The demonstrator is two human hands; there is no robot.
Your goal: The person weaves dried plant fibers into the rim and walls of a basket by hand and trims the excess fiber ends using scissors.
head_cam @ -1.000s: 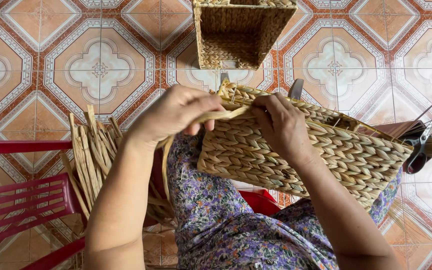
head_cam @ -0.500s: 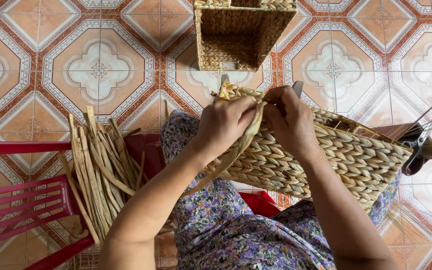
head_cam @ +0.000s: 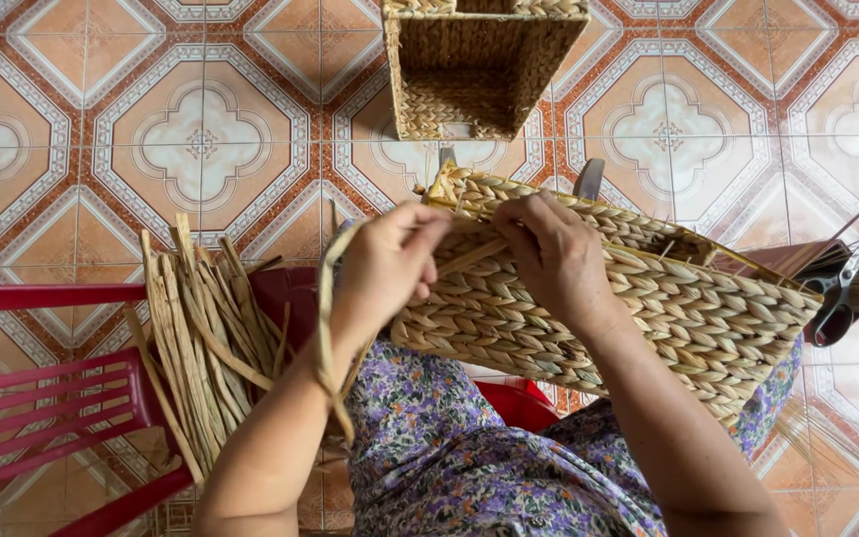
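Hands work on the woven basket (head_cam: 608, 308) across the lap: left hand (head_cam: 385, 264) has drawn its pinched reed strand (head_cam: 328, 328) leftward since before; right hand (head_cam: 554, 254) fingers press the rim, closed.

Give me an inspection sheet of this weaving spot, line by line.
Surface: patterned orange and white tiled floor.
Job's things: half-woven basket tilted across the lap; loose strand looping down from the left hand.
Clutter: bundle of dried strands on the red chair; finished basket on the floor; a tool at the right edge.
Grippers: left hand pinching the strand; right hand pressing the basket rim.
Cables: nothing seen.
Surroundings: floral garment over the lap.
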